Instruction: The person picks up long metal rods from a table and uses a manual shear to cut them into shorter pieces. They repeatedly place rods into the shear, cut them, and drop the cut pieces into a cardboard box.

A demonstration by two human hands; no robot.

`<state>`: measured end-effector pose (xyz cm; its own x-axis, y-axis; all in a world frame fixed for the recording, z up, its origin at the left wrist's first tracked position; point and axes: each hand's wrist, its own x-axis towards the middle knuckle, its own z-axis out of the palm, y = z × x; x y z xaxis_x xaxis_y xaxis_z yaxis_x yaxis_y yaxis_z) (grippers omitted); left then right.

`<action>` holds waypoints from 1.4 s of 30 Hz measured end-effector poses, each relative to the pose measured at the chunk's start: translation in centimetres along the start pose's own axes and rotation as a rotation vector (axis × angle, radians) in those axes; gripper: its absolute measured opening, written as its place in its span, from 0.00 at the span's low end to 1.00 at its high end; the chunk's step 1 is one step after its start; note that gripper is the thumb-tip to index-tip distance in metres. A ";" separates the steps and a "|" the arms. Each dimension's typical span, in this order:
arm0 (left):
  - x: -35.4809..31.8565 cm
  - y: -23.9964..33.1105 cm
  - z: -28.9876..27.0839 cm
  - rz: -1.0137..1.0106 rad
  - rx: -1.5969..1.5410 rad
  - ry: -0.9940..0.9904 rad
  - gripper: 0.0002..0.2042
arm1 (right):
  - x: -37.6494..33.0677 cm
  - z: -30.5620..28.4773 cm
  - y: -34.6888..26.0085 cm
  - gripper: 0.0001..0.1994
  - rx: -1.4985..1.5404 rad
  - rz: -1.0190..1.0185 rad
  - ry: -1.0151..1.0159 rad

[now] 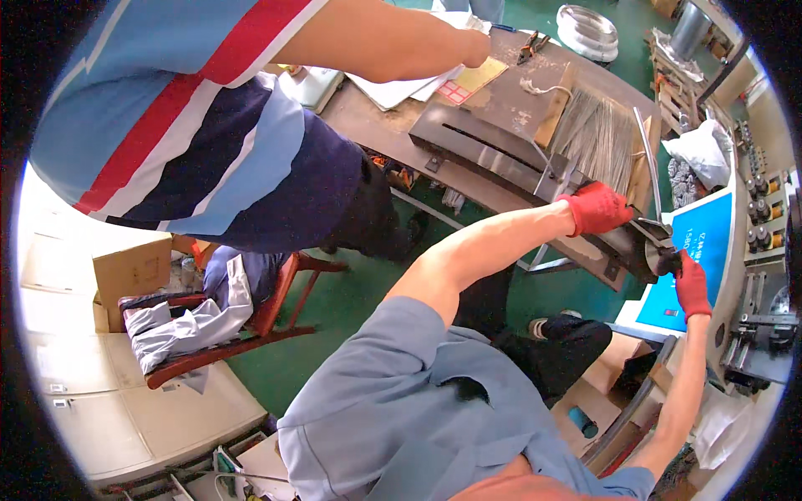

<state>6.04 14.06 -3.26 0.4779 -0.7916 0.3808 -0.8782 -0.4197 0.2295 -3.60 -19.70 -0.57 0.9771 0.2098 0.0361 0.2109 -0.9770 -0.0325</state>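
Note:
My left hand [597, 209], in a red glove, is closed at the edge of a long dark metal bench machine [493, 144]; what its fingers grip is hidden. Just right of it, my right hand [692, 288], also gloved in red, is closed around a dark knob-like handle [666, 260] at the machine's end. Between the hands a flat metal lever [652, 227] shows. Behind my left hand lies a bundle of thin straight metal wires [597, 134], bordered by wooden strips.
A co-worker in a striped shirt [225, 125] stands at left, one arm [393, 42] over papers [393, 90] on the table. Pliers [528, 50] lie at the back. A blue panel [689, 263] stands right, and a chair with clothes [217, 309] is at left.

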 end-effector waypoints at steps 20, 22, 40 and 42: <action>1.5 1.8 0.9 -0.040 0.067 0.040 0.08 | 0.2 1.4 0.5 0.23 -0.100 0.078 -0.049; 1.6 1.8 0.7 -0.037 0.053 0.026 0.08 | -0.1 1.8 0.8 0.23 -0.105 0.080 -0.035; 1.6 1.0 1.5 -0.065 -0.018 0.020 0.07 | -0.1 1.1 -0.5 0.22 -0.063 0.106 -0.021; 2.1 1.3 0.7 -0.067 -0.030 -0.013 0.07 | -0.8 2.1 1.3 0.21 -0.070 0.070 0.031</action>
<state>5.87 11.54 -2.78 0.5349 -0.7682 0.3517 -0.8432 -0.4588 0.2804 -4.06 -21.02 -2.70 0.9878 0.1407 0.0672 0.1387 -0.9898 0.0337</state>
